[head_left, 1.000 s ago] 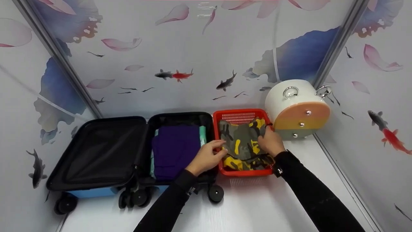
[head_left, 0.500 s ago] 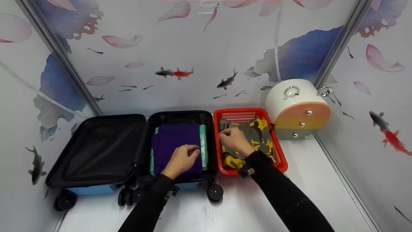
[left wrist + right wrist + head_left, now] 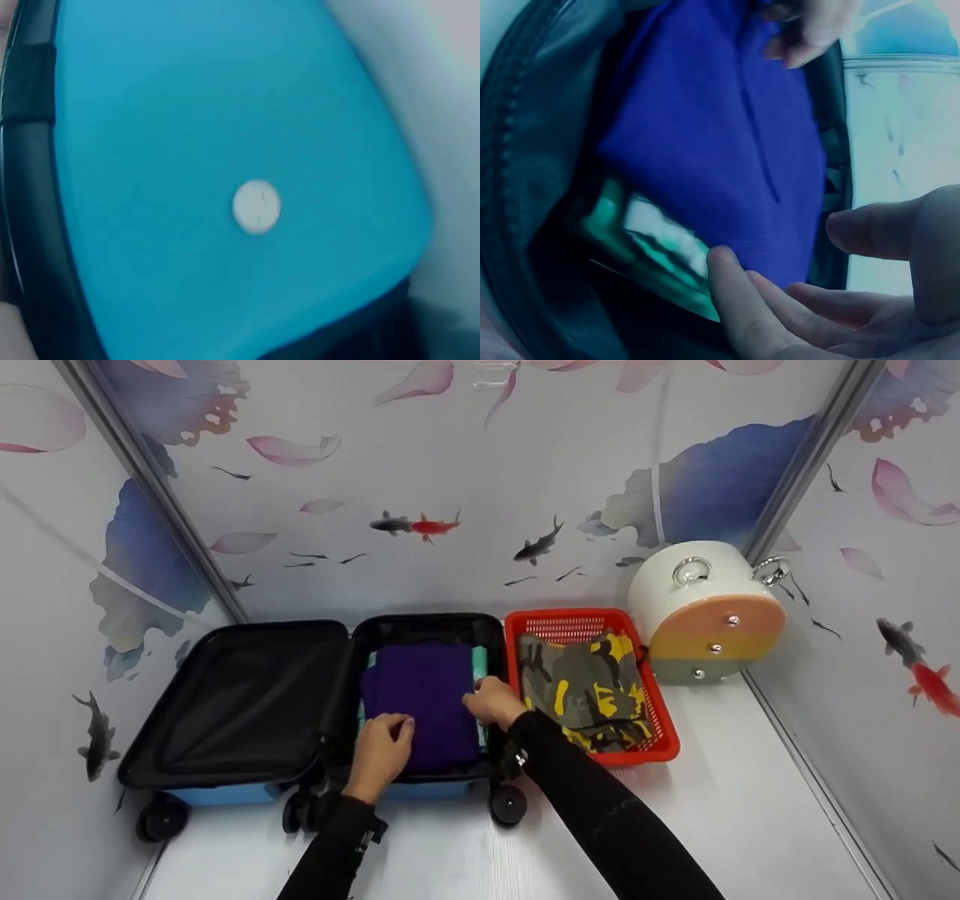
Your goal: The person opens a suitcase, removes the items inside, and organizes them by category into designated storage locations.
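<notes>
A folded purple garment (image 3: 427,705) lies in the right half of an open suitcase (image 3: 431,619), on top of a mint-green patterned cloth (image 3: 480,660) that shows along its sides. My left hand (image 3: 381,754) is over the purple garment's front left corner, fingers loosely bent. My right hand (image 3: 496,701) is at the garment's right edge. In the right wrist view its fingers (image 3: 742,300) reach to the garment's edge beside the green cloth, with the thumb held apart. The left wrist view mostly shows the suitcase's blue outer shell (image 3: 187,150).
Right of the suitcase stands a red plastic basket (image 3: 664,742) with folded camouflage clothing (image 3: 581,682) in it. A round white case with a striped front (image 3: 712,630) sits in the back right corner. The suitcase's black-lined lid (image 3: 247,705) lies open at left, wheels forward.
Both hands have moved left. The right hand has left the camouflage clothing in the basket and reached the purple garment's right edge; the left hand has crossed to its front left corner.
</notes>
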`<state>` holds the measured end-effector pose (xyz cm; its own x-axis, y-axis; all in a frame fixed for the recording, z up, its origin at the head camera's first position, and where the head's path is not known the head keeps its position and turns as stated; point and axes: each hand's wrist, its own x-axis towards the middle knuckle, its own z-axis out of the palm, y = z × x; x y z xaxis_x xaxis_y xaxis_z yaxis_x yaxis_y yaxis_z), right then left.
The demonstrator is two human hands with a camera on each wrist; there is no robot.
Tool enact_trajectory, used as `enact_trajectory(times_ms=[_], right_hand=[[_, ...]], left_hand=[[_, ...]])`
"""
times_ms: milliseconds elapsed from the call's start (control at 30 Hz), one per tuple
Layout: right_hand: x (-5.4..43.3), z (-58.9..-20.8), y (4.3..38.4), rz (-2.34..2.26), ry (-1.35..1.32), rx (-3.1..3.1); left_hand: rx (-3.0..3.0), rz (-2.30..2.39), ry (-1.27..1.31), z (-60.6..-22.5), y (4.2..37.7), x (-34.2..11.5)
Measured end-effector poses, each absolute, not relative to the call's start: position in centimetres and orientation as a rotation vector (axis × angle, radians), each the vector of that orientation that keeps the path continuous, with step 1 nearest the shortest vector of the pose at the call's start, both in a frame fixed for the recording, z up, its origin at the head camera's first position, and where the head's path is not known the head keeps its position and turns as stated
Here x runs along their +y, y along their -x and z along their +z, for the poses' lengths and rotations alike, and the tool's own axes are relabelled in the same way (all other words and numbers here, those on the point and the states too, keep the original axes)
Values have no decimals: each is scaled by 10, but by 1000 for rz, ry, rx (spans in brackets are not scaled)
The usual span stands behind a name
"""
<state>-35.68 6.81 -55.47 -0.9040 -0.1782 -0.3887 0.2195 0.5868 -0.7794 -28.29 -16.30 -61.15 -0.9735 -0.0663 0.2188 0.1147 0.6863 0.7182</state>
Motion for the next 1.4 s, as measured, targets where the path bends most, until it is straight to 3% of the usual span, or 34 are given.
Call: enact_trajectory(times_ms=[300,900,1167,1300,1400], right_hand=[[68,-565,362,-1339,-37,2264],[71,-571,360,-1379,-26,2268],[69,-569,355,-1453,-7,2215],[68,-570,352,-1474,-9,2227],[68,-571,349,-1514,-12,2197]], left_hand=[[-2838,-1211,-267,-585,294,-180],[-3088,-1533,-510,-560,360,-193],[-3028,-1418,-320,-557,370,-179],[-2942,-1435,-224,-532,364,-165],[-2879,-1506,-193,-492,348,-147]])
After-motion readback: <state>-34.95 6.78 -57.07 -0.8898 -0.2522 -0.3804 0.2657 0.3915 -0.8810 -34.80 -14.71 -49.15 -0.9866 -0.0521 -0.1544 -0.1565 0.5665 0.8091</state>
